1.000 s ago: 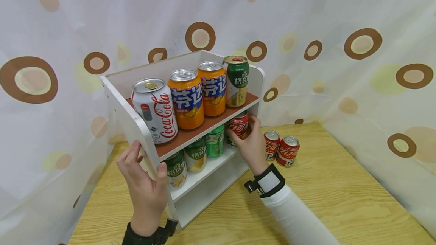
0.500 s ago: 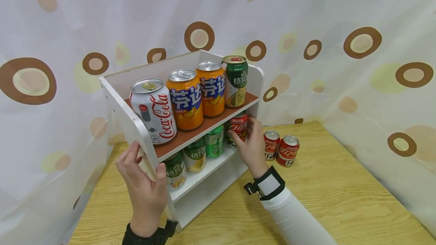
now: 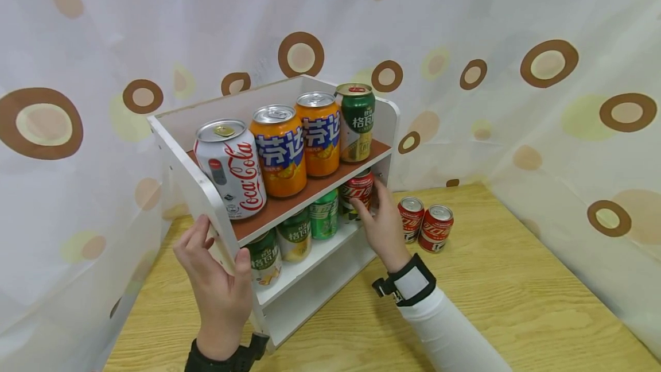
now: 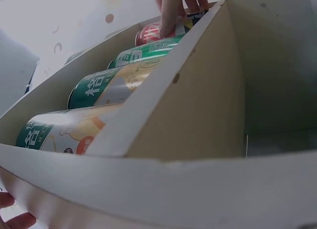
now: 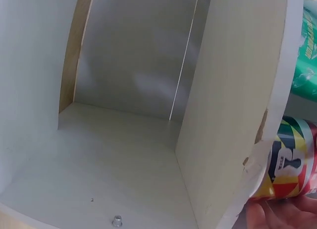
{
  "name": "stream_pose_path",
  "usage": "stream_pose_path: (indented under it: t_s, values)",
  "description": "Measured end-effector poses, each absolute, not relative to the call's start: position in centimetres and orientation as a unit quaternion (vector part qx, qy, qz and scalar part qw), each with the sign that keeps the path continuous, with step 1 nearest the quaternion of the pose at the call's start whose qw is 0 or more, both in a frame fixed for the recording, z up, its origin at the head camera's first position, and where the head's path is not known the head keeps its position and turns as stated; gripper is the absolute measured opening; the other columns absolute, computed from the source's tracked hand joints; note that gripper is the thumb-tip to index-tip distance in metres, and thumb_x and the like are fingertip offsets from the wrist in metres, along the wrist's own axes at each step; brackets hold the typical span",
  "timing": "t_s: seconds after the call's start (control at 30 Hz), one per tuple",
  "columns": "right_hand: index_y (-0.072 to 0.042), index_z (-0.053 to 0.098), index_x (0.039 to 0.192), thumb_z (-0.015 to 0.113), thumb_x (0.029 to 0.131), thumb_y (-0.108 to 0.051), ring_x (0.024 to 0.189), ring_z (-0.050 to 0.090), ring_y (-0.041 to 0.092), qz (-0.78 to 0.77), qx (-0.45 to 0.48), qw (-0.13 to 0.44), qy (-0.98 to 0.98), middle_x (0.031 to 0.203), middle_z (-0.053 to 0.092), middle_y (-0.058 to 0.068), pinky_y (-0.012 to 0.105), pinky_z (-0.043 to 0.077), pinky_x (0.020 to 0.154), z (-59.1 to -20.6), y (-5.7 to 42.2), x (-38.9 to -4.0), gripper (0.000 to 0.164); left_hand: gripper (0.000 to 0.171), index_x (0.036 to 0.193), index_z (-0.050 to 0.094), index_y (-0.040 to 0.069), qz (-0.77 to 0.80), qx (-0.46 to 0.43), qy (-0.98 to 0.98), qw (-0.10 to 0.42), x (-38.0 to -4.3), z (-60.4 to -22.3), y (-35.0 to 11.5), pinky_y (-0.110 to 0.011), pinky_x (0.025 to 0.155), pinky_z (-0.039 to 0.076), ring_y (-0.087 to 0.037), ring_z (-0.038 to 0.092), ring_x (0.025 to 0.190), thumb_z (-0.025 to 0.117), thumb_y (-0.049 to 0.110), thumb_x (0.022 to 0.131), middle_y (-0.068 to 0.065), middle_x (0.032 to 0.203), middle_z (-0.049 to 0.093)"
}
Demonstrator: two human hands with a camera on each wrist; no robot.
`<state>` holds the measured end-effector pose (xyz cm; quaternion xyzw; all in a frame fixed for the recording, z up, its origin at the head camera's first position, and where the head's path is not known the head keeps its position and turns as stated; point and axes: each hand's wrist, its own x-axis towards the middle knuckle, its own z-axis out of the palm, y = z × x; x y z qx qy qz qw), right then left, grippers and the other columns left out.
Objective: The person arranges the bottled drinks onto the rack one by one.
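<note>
A white shelf unit (image 3: 212, 200) holds two rows of drink cans. My right hand (image 3: 386, 225) is at the right end of the middle level, its thumb and fingers around a red cola can (image 3: 357, 188). In the right wrist view, fingers (image 5: 277, 214) lie against the colourful base of this can (image 5: 292, 157). My left hand (image 3: 219, 286) touches the unit's left side panel, thumb near the front edge; two fingertips (image 4: 20, 221) show beside that panel in the left wrist view. Left of the red can stand a green can (image 3: 324, 217) and two green-and-gold cans (image 3: 295, 237).
The top level bears a silver Coca-Cola can (image 3: 232, 171), two orange soda cans (image 3: 281, 154) and a green-and-gold can (image 3: 357, 122). Two red cans (image 3: 436, 228) stand on the wooden table (image 3: 516, 280) right of the unit. A patterned curtain (image 3: 465, 16) hangs behind.
My right hand has shifted slightly right along the red can, with its thumb covering less of the label. The left hand keeps its place at the side panel.
</note>
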<state>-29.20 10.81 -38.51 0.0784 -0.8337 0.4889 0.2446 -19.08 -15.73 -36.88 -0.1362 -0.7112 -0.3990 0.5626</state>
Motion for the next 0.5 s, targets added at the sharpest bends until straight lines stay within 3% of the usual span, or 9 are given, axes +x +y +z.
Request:
stream_pose_path:
  t_s: [0.5]
  values:
    - [-0.001, 0.029, 0.159, 0.055, 0.107, -0.026, 0.132, 0.056, 0.04, 0.482, 0.109, 0.223, -0.84, 0.147, 0.053, 0.027, 0.055, 0.049, 0.106, -38.4, 10.77, -29.33, 0.063, 0.076, 0.143, 0.039, -0.005, -0.401, -0.139, -0.703, 0.57, -19.22, -36.96, -15.55, -0.033, 0.096, 0.033, -0.036, 0.04, 0.117, 0.045, 0.058, 0.102, -0.031, 0.126, 0.039]
